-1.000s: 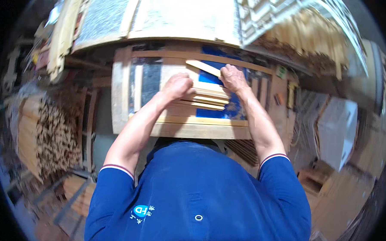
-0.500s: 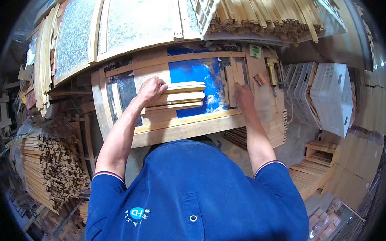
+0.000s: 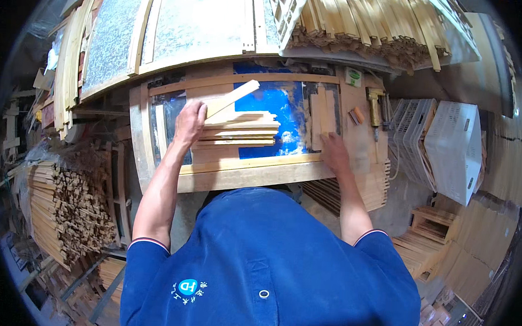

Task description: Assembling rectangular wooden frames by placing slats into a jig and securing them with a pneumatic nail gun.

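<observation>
My left hand (image 3: 191, 122) is closed on one end of a pale wooden strip (image 3: 237, 98), which slants up to the right above a stack of similar strips (image 3: 242, 130). That stack lies across the bench, partly over a blue patch (image 3: 283, 114) of the worktop. At the right side of the bench, my right hand (image 3: 335, 151) is at the near end of an upright-lying wooden strip (image 3: 323, 110), its fingers curled in around that end. Another strip (image 3: 314, 125) lies alongside. The fingertips of the right hand are partly hidden.
The wooden bench (image 3: 260, 173) has a raised front rail. To the right lie a brass-coloured air tool (image 3: 374, 107), a small orange-brown block (image 3: 356, 115) and a green-and-white packet (image 3: 353, 76). White plastic crates (image 3: 451, 148) stand beyond. Bundled strips (image 3: 72, 213) fill the left floor.
My left hand has lifted one strip off the stack and swung its far end up and away. My right hand has slid toward me along the strip at the right.
</observation>
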{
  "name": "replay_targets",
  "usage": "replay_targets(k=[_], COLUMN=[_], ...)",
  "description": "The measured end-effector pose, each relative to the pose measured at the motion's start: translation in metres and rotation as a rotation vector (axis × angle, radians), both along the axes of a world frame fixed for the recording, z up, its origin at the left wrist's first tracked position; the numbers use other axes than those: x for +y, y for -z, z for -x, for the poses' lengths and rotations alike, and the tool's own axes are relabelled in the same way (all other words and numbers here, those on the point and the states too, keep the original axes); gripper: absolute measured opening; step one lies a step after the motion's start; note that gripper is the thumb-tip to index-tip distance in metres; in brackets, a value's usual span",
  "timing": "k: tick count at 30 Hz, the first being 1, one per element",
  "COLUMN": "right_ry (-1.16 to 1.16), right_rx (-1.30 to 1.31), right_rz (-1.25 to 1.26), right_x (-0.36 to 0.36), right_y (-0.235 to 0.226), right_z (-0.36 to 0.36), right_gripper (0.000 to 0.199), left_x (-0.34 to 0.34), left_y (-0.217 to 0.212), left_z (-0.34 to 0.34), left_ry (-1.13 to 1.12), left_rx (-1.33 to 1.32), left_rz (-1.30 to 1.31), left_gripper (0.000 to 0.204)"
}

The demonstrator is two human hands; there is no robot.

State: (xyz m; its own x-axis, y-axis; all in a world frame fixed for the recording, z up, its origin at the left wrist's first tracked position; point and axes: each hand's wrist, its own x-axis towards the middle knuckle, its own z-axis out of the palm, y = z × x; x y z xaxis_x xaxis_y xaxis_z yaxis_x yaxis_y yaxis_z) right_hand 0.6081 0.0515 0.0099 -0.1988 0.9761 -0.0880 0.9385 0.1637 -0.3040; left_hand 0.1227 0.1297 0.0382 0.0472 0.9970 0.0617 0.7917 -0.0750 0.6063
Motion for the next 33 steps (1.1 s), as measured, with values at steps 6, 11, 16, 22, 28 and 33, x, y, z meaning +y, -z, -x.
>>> replay_targets(k=[6,11,16,22,28,33], right_ry=[-0.080,-0.074,-0.086,-0.128,-0.040,-0.030], right_rx=[0.063,0.028,-0.026,-0.066,-0.103,-0.112], right_rz=[0.081,0.119,0.134,0.086,0.105,0.102], right_x=[0.029,0.044,0.043,0.051,0.050,0.049], right_y=[-0.003,-0.001,0.003,0.006,0.009,0.016], right_z=[-0.020,-0.010,-0.018,-0.009,0.000,-0.004], right_gripper=[0.063,0.055,0.063,0.053,0.053,0.054], left_x=[-0.072,-0.136,-0.122,-0.105,-0.096,-0.093], left_y=[0.000,0.017,0.026,0.042,0.055,0.059], left_z=[0.030,0.061,0.084,0.120,0.123,0.125], left_ry=[-0.294,-0.647,-0.777,-0.859,-0.770,-0.628], left_rx=[-0.489,-0.344,-0.047,0.181,0.218,0.292], left_rz=[0.277,0.154,0.078,0.189,0.101,-0.033], left_gripper=[0.033,0.034,0.042,0.043,0.037,0.031])
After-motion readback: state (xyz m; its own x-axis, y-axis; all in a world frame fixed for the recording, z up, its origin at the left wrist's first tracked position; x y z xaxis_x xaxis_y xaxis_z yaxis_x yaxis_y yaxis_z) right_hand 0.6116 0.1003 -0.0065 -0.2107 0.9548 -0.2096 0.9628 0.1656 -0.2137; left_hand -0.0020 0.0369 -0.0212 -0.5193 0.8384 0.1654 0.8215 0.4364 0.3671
